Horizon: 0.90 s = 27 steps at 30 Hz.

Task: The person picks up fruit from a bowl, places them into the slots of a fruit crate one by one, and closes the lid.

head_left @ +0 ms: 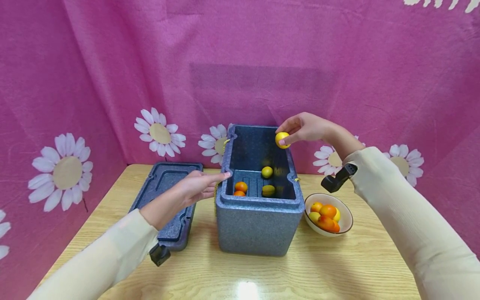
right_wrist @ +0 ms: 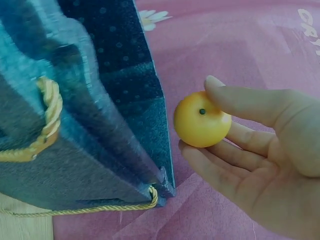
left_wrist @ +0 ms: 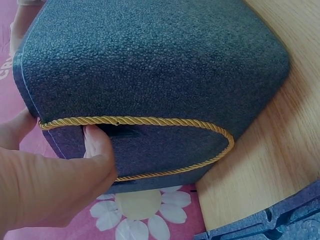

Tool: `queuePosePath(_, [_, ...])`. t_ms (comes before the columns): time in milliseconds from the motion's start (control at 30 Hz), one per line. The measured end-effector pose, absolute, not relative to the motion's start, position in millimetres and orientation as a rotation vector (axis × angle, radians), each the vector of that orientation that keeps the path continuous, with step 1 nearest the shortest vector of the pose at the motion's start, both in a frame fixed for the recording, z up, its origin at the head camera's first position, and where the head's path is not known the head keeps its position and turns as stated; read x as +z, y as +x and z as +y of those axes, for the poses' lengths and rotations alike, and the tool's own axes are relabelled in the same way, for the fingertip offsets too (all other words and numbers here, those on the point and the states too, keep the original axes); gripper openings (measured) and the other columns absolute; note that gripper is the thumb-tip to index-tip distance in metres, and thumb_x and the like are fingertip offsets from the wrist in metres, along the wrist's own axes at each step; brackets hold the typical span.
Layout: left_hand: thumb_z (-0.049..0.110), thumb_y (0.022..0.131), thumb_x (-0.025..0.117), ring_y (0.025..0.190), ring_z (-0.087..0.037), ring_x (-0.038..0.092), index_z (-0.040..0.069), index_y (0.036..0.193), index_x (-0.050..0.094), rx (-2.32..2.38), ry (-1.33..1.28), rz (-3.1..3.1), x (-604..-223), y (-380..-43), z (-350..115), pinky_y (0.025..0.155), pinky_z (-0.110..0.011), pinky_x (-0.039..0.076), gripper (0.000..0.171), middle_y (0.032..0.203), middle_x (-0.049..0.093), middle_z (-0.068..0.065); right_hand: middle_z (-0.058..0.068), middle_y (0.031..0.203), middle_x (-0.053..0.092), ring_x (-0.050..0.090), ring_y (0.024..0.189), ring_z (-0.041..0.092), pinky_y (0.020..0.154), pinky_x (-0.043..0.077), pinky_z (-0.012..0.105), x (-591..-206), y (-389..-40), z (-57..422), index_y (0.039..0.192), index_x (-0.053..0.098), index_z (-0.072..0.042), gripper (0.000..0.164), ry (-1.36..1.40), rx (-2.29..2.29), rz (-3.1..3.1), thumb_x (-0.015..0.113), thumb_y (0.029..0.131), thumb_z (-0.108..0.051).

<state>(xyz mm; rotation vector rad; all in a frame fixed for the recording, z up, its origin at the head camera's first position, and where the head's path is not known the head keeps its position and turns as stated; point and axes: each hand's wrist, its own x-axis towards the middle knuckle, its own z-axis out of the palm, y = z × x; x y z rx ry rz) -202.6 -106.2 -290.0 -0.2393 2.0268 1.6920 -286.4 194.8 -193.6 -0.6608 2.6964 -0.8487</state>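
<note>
My right hand (head_left: pixel 309 127) pinches a round yellow fruit (head_left: pixel 282 140) between thumb and fingers, above the right rim of a dark grey foam box (head_left: pixel 258 229). In the right wrist view a small dark stem spot shows on the fruit (right_wrist: pixel 202 120). My left hand (head_left: pixel 196 185) grips the box's left side. Its thumb lies on the rim, and a fingertip (left_wrist: pixel 97 142) presses the outer wall beside a golden rope (left_wrist: pixel 165 121). Inside the box lie orange fruits (head_left: pixel 241 187), a yellow fruit (head_left: pixel 267 172) and a ribbed yellow-green fruit (head_left: pixel 268 191).
To the right of the box stands a cream bowl (head_left: pixel 348 216) with several orange and yellow fruits. The box's grey lid (head_left: pixel 174 229) lies on the wooden table (head_left: pixel 202 275) at left. A pink cloth (head_left: pixel 258 50) with daisies hangs behind.
</note>
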Motion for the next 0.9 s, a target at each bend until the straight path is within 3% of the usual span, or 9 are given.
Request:
queuePosePath(400, [0.041, 0.088, 0.067, 0.141, -0.034, 0.037, -0.002, 0.148, 0.025, 1.658, -0.247, 2.066, -288.9, -200.5, -105.6, 0.113, -0.039, 0.04, 0.084, 0.155, 0.033, -0.017, 0.009, 0.11, 0.071, 0.061, 0.097, 0.019, 0.09, 0.053, 0.033, -188.4, -302.2, 174.3, 0.121, 0.063, -0.004, 0.038, -0.646, -0.793, 2.656, 0.069, 0.087, -0.019])
queuePosePath(633, [0.04, 0.088, 0.067, 0.138, -0.032, 0.043, -0.001, 0.147, 0.026, 1.694, -0.271, 2.05, -289.9, -200.5, -104.6, 0.111, -0.038, 0.042, 0.083, 0.152, 0.038, -0.017, 0.012, 0.114, 0.069, 0.058, 0.104, 0.024, 0.102, 0.049, 0.043, -185.5, -311.7, 158.3, 0.12, 0.064, -0.004, 0.037, -0.67, -0.799, 2.654, 0.069, 0.088, -0.02])
queuePosePath(900, [0.04, 0.088, 0.067, 0.14, -0.031, 0.04, -0.001, 0.148, 0.025, 1.668, -0.246, 2.056, -288.4, -200.0, -105.2, 0.113, -0.039, 0.04, 0.084, 0.154, 0.034, -0.016, 0.014, 0.116, 0.068, 0.059, 0.104, 0.025, 0.101, 0.05, 0.04, -191.1, -320.5, 142.1, 0.12, 0.064, -0.005, 0.038, -0.648, -0.834, 2.689, 0.07, 0.087, -0.023])
